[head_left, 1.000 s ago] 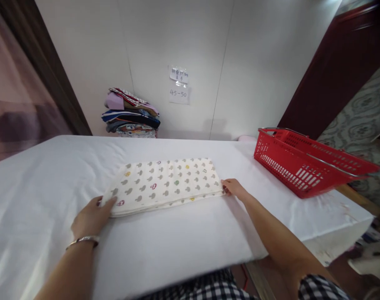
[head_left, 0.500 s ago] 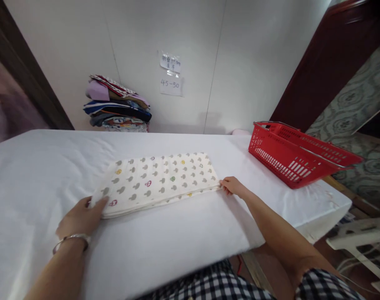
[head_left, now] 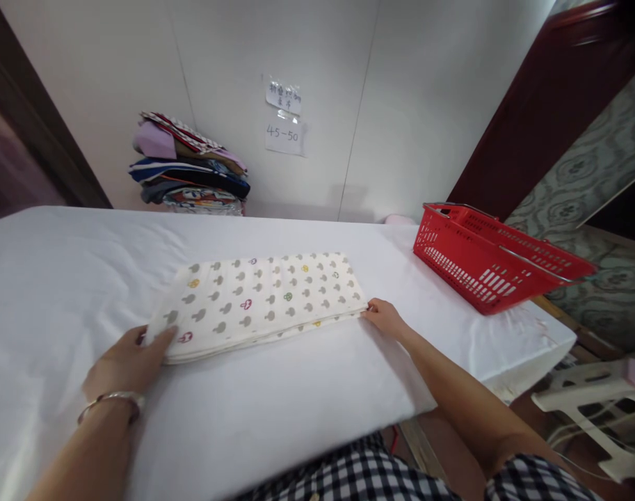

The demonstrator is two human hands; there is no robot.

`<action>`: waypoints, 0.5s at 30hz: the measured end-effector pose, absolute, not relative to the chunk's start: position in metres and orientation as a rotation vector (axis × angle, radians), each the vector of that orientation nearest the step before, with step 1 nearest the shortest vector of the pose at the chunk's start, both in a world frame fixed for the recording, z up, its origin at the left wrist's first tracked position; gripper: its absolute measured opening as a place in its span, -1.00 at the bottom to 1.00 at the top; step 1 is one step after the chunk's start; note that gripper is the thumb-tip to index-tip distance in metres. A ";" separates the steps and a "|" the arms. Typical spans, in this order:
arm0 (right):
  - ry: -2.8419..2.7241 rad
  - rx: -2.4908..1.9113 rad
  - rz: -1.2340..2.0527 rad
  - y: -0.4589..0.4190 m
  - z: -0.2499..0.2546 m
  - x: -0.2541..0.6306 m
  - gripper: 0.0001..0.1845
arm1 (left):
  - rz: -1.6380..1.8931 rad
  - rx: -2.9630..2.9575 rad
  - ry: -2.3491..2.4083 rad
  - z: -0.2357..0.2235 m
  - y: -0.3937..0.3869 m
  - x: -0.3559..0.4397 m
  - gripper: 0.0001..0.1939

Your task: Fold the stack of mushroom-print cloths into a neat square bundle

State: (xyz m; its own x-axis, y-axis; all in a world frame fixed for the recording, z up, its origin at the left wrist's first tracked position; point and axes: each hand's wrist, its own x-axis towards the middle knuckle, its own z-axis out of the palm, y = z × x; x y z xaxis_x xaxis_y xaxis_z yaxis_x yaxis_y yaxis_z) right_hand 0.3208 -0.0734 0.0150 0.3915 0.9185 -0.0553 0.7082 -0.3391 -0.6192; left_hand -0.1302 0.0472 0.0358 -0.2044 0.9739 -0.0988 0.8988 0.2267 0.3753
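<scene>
A folded white cloth printed with grey, pink, yellow and green mushrooms lies flat on the table, its layers showing along the near edge. At its near left corner, my left hand grips the edge, thumb on top and fingers partly hidden beneath. A bangle circles that wrist. My right hand pinches the near right corner between thumb and fingers.
The table has a white cover. A red plastic basket stands at its right end. Folded fabrics are stacked at the back left by the wall, below and left of a paper sign. A white stool is at lower right.
The view has shifted slightly. Both hands keep hold of the cloth's near corners, and the cloth lies nearly the same on the table.
</scene>
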 end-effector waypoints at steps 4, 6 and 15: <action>-1.401 -2.155 0.413 -0.075 0.015 0.323 -0.87 | 0.274 1.633 2.230 0.040 0.046 -0.127 -0.19; -1.398 -2.170 0.344 -0.077 0.015 0.327 -0.84 | 0.279 1.633 2.218 0.043 0.045 -0.126 -0.20; -1.412 -2.174 0.420 -0.078 0.008 0.336 -0.85 | 0.278 1.644 2.233 0.040 0.046 -0.128 -0.23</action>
State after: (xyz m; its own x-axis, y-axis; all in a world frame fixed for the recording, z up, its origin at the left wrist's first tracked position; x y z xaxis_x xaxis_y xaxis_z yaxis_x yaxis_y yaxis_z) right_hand 0.3357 -0.0777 0.0076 0.4116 0.9112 0.0172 0.7534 -0.3296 -0.5690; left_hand -0.1276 0.0459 0.0401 -0.2634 0.9506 -0.1646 0.8810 0.3065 0.3603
